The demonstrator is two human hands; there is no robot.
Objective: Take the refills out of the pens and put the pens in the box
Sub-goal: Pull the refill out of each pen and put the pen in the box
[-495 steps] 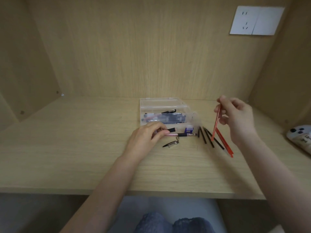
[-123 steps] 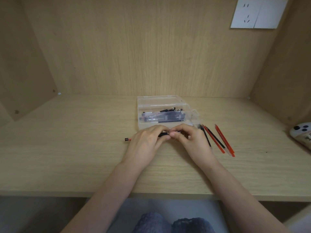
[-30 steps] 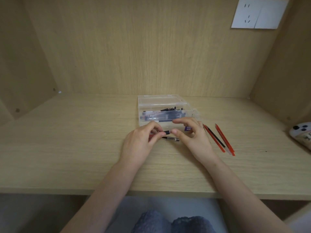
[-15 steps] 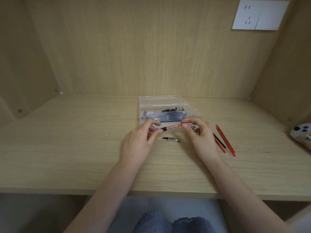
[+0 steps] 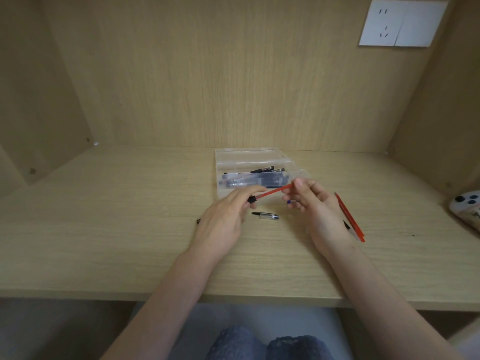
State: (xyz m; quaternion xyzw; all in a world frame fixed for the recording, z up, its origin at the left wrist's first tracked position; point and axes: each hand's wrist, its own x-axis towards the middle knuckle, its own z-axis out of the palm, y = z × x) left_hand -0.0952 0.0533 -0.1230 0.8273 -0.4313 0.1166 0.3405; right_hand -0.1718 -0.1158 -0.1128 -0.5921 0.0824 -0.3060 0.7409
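Observation:
My left hand (image 5: 226, 219) grips a pen barrel with a black grip end (image 5: 251, 199), just in front of the clear plastic box (image 5: 259, 158). A red refill (image 5: 275, 191) sticks out of that barrel to the right, and my right hand (image 5: 315, 206) pinches its far end. The box stands open with several dark pens (image 5: 255, 180) inside. A loose pen tip piece (image 5: 266, 215), clear with a black point, lies on the desk between my hands.
Red refills (image 5: 349, 216) and a dark one lie on the desk right of my right hand. A white device (image 5: 467, 210) sits at the far right edge. Wooden walls close in the desk on three sides, with a white socket plate (image 5: 402, 23) up right.
My right hand has drawn the red refill farther out of the barrel, up and to the right. My left hand keeps hold of the barrel in nearly the same place.

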